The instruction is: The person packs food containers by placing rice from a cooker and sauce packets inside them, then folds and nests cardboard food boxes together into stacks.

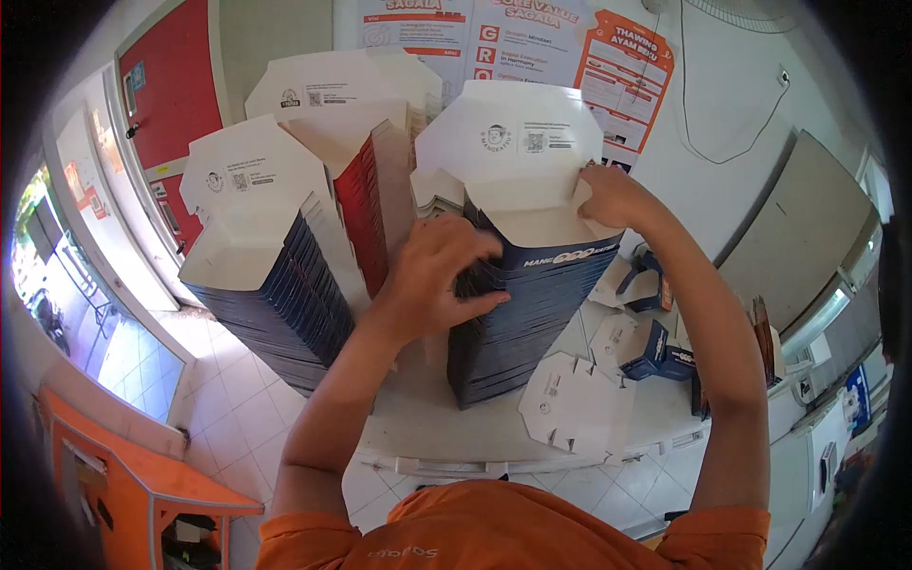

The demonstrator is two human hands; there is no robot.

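Observation:
A tall stack of nested dark blue paper food boxes [522, 318] stands on the table in front of me. Its top box [518, 195] has a white inside and a raised white lid flap with a printed logo. At that box's right rim, my right hand [617, 199] has its fingers closed on the cardboard edge. My left hand [432, 275] is at the stack's left front corner, thumb and fingers apart and slightly blurred; whether it touches the boxes I cannot tell.
Another blue box stack [304, 275] stands at left, with a red box stack [361, 209] behind it. Flat unfolded box blanks [575, 404] and loose blue boxes [657, 351] lie at right. The white table's front edge [446, 465] is close to my body.

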